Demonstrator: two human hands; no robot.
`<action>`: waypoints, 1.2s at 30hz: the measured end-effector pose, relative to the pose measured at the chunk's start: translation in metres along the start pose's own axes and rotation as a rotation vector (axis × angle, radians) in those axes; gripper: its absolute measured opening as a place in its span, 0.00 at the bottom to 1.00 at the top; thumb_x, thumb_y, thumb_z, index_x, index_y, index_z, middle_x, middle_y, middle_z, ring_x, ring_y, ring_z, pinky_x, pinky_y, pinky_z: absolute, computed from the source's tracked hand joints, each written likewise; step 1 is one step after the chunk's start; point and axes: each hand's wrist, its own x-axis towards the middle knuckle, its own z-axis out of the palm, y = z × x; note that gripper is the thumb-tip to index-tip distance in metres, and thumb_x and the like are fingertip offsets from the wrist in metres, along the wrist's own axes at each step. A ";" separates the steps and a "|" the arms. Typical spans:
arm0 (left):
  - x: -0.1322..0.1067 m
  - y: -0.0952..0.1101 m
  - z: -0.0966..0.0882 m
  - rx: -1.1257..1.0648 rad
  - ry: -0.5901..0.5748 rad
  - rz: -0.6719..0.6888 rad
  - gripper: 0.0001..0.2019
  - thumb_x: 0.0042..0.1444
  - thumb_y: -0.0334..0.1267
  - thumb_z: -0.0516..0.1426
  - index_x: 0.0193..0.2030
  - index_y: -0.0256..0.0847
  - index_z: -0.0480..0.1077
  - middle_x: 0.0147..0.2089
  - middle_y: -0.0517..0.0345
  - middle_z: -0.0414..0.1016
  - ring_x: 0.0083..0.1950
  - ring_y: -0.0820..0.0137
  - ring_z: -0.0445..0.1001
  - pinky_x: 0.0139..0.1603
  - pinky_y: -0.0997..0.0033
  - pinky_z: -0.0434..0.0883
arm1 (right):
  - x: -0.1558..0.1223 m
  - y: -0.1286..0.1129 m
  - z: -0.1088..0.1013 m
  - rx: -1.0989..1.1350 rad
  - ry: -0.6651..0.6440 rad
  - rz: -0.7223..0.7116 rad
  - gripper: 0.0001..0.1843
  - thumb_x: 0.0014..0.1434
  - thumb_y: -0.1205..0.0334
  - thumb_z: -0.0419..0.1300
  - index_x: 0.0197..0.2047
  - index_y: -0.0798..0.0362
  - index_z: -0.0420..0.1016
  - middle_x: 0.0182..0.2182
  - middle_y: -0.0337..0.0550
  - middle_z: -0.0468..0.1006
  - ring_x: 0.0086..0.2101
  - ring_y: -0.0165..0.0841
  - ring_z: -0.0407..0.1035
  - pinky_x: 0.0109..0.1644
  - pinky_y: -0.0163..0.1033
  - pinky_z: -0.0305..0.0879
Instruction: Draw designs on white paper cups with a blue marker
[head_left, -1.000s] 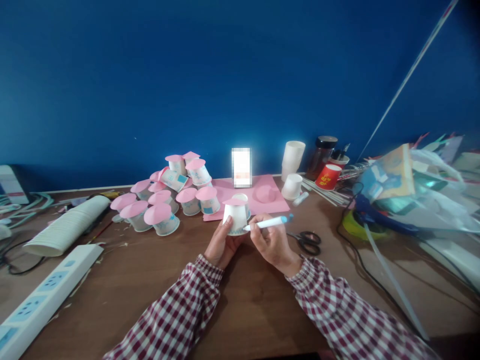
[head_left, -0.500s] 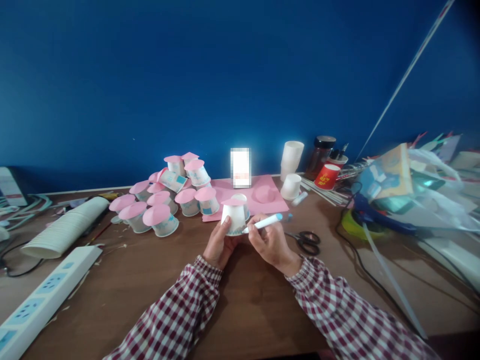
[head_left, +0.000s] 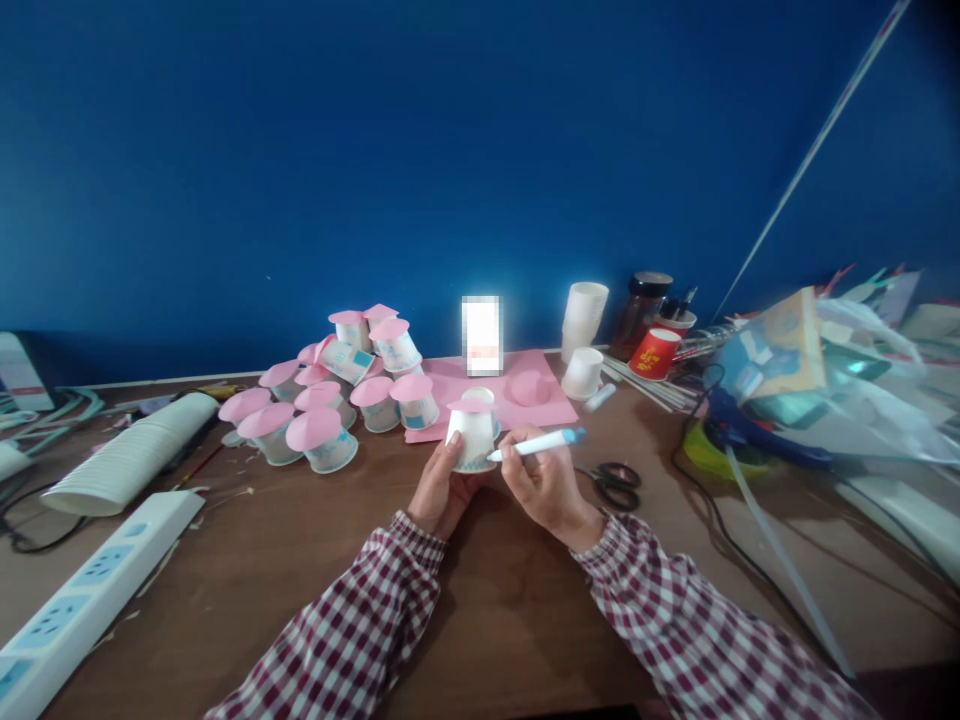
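Observation:
My left hand (head_left: 442, 482) is closed around an upside-down white paper cup (head_left: 471, 440), thumb on its near side. A pink paper disc shows at the top of that cup, and blue marks run along its lower rim. Between the fingers of my right hand (head_left: 546, 482) is a white marker (head_left: 538, 445) with a light blue end. Its tip points at the cup's lower right side; whether it touches I cannot tell. Just behind stands another white cup, partly hidden. To the left, several upturned cups with pink paper tops (head_left: 321, 430) stand grouped, with blue drawings on them.
Pink paper (head_left: 551, 385) lies behind my hands, a bright blurred screen (head_left: 481, 335) at its back. Scissors (head_left: 619, 485), a white cup (head_left: 583, 374), a cup stack (head_left: 585, 315) and a red cup (head_left: 655, 352) are right. A power strip (head_left: 97, 580) and a long cup stack (head_left: 135, 455) lie left.
The marker has tilted a little lower and its back end has shifted right. The held cup has moved very slightly right. Both hands keep their grip.

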 end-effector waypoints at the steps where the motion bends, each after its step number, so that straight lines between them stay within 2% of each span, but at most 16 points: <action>1: 0.000 0.000 0.000 -0.007 0.000 0.002 0.23 0.57 0.44 0.55 0.56 0.34 0.65 0.52 0.45 0.72 0.49 0.62 0.73 0.49 0.63 0.72 | 0.001 0.000 0.000 0.001 -0.019 0.010 0.07 0.60 0.62 0.50 0.33 0.53 0.67 0.26 0.40 0.72 0.28 0.31 0.67 0.34 0.34 0.62; 4: 0.001 0.001 0.000 -0.035 0.002 0.008 0.22 0.57 0.44 0.55 0.55 0.34 0.66 0.52 0.46 0.73 0.49 0.62 0.73 0.50 0.64 0.72 | 0.002 0.001 0.001 0.005 -0.070 0.051 0.07 0.59 0.62 0.51 0.32 0.53 0.67 0.24 0.38 0.71 0.25 0.29 0.66 0.31 0.33 0.61; 8: 0.000 0.001 0.001 -0.044 0.006 0.001 0.22 0.58 0.45 0.54 0.55 0.34 0.66 0.51 0.46 0.74 0.49 0.63 0.73 0.49 0.66 0.72 | 0.001 0.002 0.002 0.015 -0.066 0.072 0.06 0.59 0.62 0.51 0.32 0.53 0.67 0.24 0.39 0.72 0.25 0.29 0.66 0.30 0.32 0.61; 13: -0.004 0.004 0.006 0.036 -0.078 0.020 0.23 0.57 0.41 0.56 0.57 0.35 0.63 0.54 0.45 0.71 0.52 0.59 0.71 0.52 0.62 0.71 | 0.000 0.001 0.002 0.001 -0.052 0.037 0.06 0.59 0.62 0.51 0.33 0.53 0.67 0.25 0.38 0.72 0.25 0.29 0.66 0.31 0.32 0.61; 17: -0.005 0.005 0.007 0.066 -0.048 0.036 0.23 0.56 0.40 0.57 0.58 0.39 0.62 0.53 0.47 0.71 0.51 0.59 0.73 0.49 0.62 0.72 | 0.001 0.000 0.001 -0.011 -0.049 0.019 0.06 0.59 0.63 0.51 0.33 0.53 0.67 0.26 0.39 0.73 0.27 0.30 0.67 0.32 0.33 0.61; 25: -0.002 0.002 0.003 0.028 -0.022 -0.017 0.24 0.55 0.41 0.58 0.57 0.38 0.63 0.53 0.45 0.71 0.50 0.61 0.73 0.49 0.63 0.72 | 0.000 -0.001 -0.001 -0.012 0.007 -0.009 0.07 0.60 0.62 0.50 0.33 0.53 0.67 0.27 0.41 0.73 0.28 0.31 0.68 0.35 0.34 0.63; 30: -0.004 0.002 0.005 0.059 0.002 -0.032 0.23 0.55 0.43 0.57 0.55 0.35 0.65 0.51 0.43 0.73 0.49 0.59 0.73 0.50 0.59 0.71 | 0.000 0.000 -0.001 0.001 0.019 -0.011 0.07 0.60 0.62 0.50 0.34 0.53 0.67 0.28 0.41 0.73 0.30 0.31 0.68 0.36 0.35 0.64; 36: -0.002 0.001 0.002 0.058 -0.021 -0.046 0.22 0.56 0.44 0.57 0.55 0.35 0.66 0.50 0.43 0.73 0.48 0.60 0.73 0.49 0.59 0.71 | -0.001 0.000 0.000 0.000 0.034 -0.018 0.07 0.60 0.62 0.50 0.34 0.53 0.67 0.28 0.41 0.73 0.30 0.31 0.69 0.36 0.35 0.65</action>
